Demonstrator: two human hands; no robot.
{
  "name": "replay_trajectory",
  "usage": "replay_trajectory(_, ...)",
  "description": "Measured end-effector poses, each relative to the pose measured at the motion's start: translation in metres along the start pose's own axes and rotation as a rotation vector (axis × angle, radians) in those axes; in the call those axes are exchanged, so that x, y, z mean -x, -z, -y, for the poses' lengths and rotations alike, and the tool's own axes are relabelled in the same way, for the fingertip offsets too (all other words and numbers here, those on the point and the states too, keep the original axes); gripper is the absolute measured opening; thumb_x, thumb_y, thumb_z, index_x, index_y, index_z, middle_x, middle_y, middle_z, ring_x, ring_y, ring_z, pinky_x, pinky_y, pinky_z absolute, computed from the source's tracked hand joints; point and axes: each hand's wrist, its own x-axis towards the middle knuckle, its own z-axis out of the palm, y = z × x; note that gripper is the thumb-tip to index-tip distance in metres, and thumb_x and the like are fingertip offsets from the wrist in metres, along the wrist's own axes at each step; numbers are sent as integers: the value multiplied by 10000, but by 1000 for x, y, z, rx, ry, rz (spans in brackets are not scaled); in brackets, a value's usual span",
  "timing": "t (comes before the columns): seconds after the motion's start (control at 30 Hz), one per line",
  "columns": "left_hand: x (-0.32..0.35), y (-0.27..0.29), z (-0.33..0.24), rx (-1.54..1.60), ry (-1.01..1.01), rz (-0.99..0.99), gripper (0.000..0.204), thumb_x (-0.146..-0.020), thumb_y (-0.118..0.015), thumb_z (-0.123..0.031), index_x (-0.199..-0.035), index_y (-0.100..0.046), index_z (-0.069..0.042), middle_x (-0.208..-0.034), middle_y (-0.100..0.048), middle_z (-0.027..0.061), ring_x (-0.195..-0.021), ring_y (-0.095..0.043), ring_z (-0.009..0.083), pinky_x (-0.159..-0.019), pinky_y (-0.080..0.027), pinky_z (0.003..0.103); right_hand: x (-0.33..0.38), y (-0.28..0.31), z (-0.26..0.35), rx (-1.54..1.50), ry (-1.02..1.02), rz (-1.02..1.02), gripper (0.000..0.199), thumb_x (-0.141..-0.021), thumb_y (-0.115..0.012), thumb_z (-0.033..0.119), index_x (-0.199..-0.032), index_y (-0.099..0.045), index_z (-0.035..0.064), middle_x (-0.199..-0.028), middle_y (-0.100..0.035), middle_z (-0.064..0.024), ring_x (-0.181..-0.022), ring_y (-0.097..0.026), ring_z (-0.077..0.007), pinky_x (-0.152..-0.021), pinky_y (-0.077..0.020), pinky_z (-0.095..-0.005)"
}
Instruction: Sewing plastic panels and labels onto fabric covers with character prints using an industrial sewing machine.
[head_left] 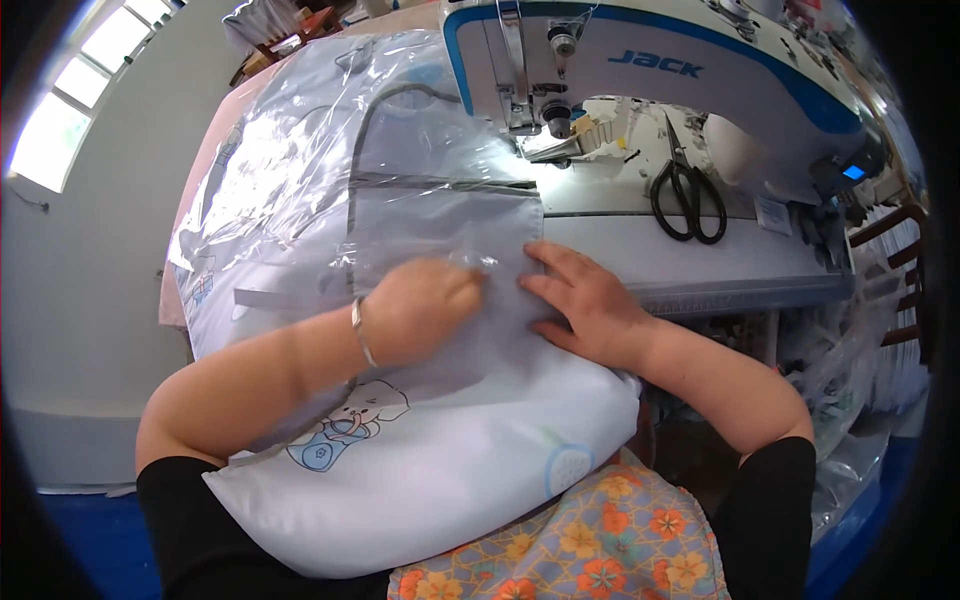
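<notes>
A white printed cloth (430,470) with a cartoon figure drapes over my lap and up onto the sewing table. On top lies a greyish panel (430,215) with dark edging, partly under clear plastic sheeting (280,150). My left hand (425,305), blurred by motion, is curled into a fist over the panel; what its fingers hold, if anything, is hidden. My right hand (590,305) lies with fingers spread at the panel's right edge. Beyond the hands stands a white and blue sewing machine (640,70), its lit needle area just past the cloth.
Black-handled scissors (688,205) lie on the machine bed, right of the needle area. A small lit screen (852,173) is on the machine's right end. Crumpled clear plastic (850,370) hangs at the right, near a wooden chair (905,280). A flowered apron (580,550) covers my lap.
</notes>
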Motion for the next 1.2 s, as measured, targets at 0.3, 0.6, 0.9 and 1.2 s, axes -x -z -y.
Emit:
replay_trajectory(0.3,-4,2,-5,-61,95,-218,67,-819,-627,-45,-878,-626,-14,-1437,-469,277,-1338,-456,426,-1123,-318,588,-9,2,1,-135,-17,-174,643,-735,-806,96,-1313,-524,73,-1427,-459,-190,-1164,-599,-379,-951,-529,-426)
replay_trajectory(0.6,-67,-15,10,134,215,-427,70,-848,-627,-40,-896,-609,7,-1285,-583,247,-1200,-541,434,-1065,-383,544,-44,6,-12,-156,-4,-514,583,-780,-731,-4,-1316,-508,56,-1390,-500,-176,-1022,-667,-315,-836,-576,-385)
replay_trajectory(0.9,-50,-31,50,102,245,-546,68,-837,-605,-5,-902,-610,11,-1199,-665,201,-1059,-629,395,-941,-486,458,-25,-5,-2,69,-21,-221,347,-812,-716,120,-1124,-625,1,-1320,-553,-227,-1234,-554,-389,-1052,-461,-440)
replay_trajectory(1.2,-65,-11,50,337,188,-502,108,-863,-577,-31,-942,-642,1,-1080,-690,171,-938,-654,391,-867,-516,410,-39,-13,4,100,-11,-205,324,-839,-683,112,-1128,-608,-13,-1317,-544,-241,-1243,-540,-423,-1038,-471,-467)
